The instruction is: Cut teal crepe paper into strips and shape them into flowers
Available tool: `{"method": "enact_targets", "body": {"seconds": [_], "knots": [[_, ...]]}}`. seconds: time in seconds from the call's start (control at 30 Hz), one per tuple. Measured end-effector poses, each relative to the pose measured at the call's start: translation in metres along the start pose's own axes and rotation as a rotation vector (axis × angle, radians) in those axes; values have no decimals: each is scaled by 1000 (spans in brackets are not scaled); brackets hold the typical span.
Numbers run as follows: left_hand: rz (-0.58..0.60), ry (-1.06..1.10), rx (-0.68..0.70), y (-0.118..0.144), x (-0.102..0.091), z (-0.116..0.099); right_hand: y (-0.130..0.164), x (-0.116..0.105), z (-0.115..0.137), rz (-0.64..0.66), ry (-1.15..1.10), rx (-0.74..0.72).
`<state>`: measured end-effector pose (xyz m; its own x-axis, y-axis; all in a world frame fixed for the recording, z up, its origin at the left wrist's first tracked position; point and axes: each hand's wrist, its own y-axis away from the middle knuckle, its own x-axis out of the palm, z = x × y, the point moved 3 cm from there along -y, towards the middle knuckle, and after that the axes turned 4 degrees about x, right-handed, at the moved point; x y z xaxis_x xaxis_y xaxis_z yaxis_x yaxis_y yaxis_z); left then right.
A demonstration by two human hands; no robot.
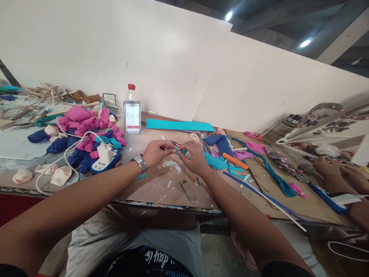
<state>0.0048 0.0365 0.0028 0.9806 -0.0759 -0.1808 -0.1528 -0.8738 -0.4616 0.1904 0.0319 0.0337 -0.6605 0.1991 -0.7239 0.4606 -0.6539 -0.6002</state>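
Observation:
Both hands meet in front of me, just above the table. My left hand [158,153], with a metal watch [140,162] at the wrist, pinches a small teal strip of crepe paper [176,150] between thumb and fingertips. My right hand [195,157] grips the same strip from the other side, its fingers closed. Most of the strip is hidden by the fingers. Behind the hands, a long turquoise strip [178,125] lies along the foot of the white wall. Teal scraps [215,161] lie beside my right hand.
On the left are crumpled pink and blue paper pieces [77,119], a blue power strip [106,163] with a charger [104,152] and cable. A red-capped bottle [131,92] stands behind a phone [132,117]. To the right lie an orange-handled cutter [235,161] and cardboard [268,181]; another person's hands [328,169] work there.

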Motion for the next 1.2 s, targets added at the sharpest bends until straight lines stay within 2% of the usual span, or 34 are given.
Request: {"method": "enact_targets", "body": {"seconds": [0.47,0.7,1.2], "knots": [[86,-32,54,0,1,-4,0,-5,5,0,-64,19],[91,-104,103,3,3,-4,-1,-4,5,18,-67,19],[94,-121,99,2,3,-8,-1,-2,1,-18,-25,9]]}}
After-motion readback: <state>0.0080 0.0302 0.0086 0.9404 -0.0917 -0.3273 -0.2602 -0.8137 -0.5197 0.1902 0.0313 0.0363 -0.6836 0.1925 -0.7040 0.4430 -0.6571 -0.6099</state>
